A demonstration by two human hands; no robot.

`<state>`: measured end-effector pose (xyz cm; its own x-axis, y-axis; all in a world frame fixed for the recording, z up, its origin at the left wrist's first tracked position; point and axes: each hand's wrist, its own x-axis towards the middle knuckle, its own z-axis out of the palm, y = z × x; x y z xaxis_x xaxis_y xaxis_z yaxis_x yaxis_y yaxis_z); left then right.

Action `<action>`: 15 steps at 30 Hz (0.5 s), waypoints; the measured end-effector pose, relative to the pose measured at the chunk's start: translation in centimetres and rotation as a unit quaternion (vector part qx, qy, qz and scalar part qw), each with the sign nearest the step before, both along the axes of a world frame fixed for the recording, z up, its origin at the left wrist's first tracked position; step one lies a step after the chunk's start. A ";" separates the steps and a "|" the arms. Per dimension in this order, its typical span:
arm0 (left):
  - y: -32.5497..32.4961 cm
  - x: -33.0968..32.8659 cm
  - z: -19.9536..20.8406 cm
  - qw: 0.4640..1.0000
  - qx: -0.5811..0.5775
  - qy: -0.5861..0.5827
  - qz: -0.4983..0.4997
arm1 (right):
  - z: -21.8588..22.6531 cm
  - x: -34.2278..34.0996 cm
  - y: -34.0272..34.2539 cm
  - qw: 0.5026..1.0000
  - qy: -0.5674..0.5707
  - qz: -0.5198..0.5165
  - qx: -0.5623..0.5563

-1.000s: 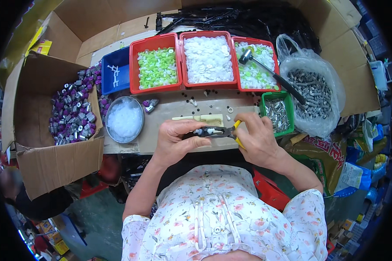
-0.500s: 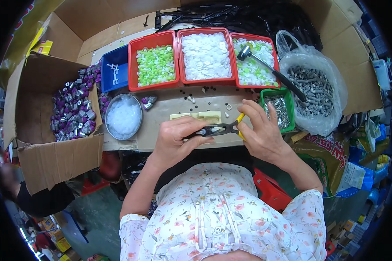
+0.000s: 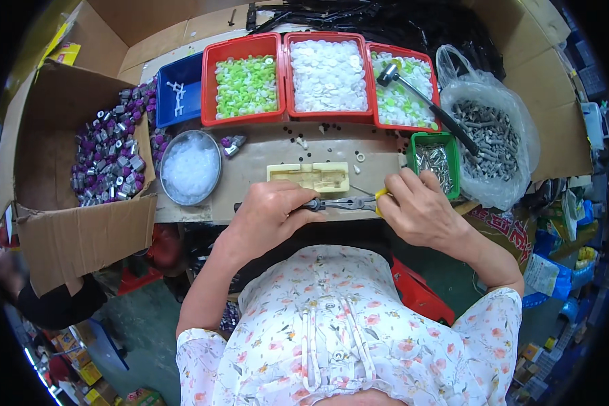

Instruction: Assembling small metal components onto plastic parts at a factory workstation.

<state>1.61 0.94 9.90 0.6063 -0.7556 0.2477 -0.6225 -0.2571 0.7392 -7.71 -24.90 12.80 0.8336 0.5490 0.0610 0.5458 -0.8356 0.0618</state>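
My right hand (image 3: 419, 210) is closed round the yellow handles (image 3: 384, 197) of a pair of pliers (image 3: 350, 203). The metal jaws point left and meet a dark grey rod-shaped part (image 3: 312, 204), which my left hand (image 3: 271, 210) grips between thumb and fingers. One end of that part shows beyond the left hand; the middle is hidden by the fingers. Just behind the pliers lies a cream-coloured block (image 3: 308, 177) with a recess. A thin metal pin (image 3: 362, 191) shows between the block and the yellow handles.
Red bins (image 3: 242, 120) of green and white caps stand behind, with a hammer (image 3: 426, 101) across the right one. A green bin (image 3: 414, 145) of metal pins and a bag (image 3: 484, 155) of grey parts are right. Left are a round dish (image 3: 191, 168) and a carton (image 3: 88, 237) of purple-and-silver parts.
The pliers' handles have come closer together and my right hand has closed more round them. Both hands sit slightly lower against the block, which now shows more fully.
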 end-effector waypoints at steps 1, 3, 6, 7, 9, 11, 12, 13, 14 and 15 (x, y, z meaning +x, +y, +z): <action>0.3 -0.4 0.1 1.000 0.002 0.003 0.007 | 0.1 0.0 0.2 1.000 0.023 0.000 0.013; 1.4 -1.3 0.4 0.998 -0.004 0.058 0.028 | -0.5 0.6 0.2 0.999 0.004 0.010 0.049; 5.2 -2.2 0.3 0.989 0.004 0.102 0.107 | -1.7 1.2 -0.6 0.994 -0.032 -0.043 0.090; 7.0 -2.4 -0.4 0.983 0.004 0.111 0.144 | -2.1 1.1 -1.0 0.993 -0.026 -0.070 0.095; 11.0 -3.5 -1.6 0.947 0.029 0.205 0.245 | -3.4 0.6 -1.8 0.993 -0.019 -0.087 0.083; 14.8 -4.5 -3.9 0.916 0.078 0.232 0.317 | -4.4 0.5 -2.4 0.993 0.008 -0.085 0.083; 16.7 -5.4 -5.9 0.905 0.122 0.217 0.345 | -4.8 0.7 -2.5 0.992 0.020 -0.105 0.074; 18.6 -7.0 -7.3 0.890 0.167 0.219 0.364 | -4.2 -0.1 -2.5 0.993 0.008 -0.091 0.078; 20.0 -7.9 -9.4 0.882 0.169 0.226 0.377 | -4.1 0.5 -2.3 0.993 0.016 -0.084 0.075; 21.1 -8.7 -11.7 0.862 0.188 0.234 0.408 | -4.2 0.9 -2.2 0.994 0.024 -0.081 0.071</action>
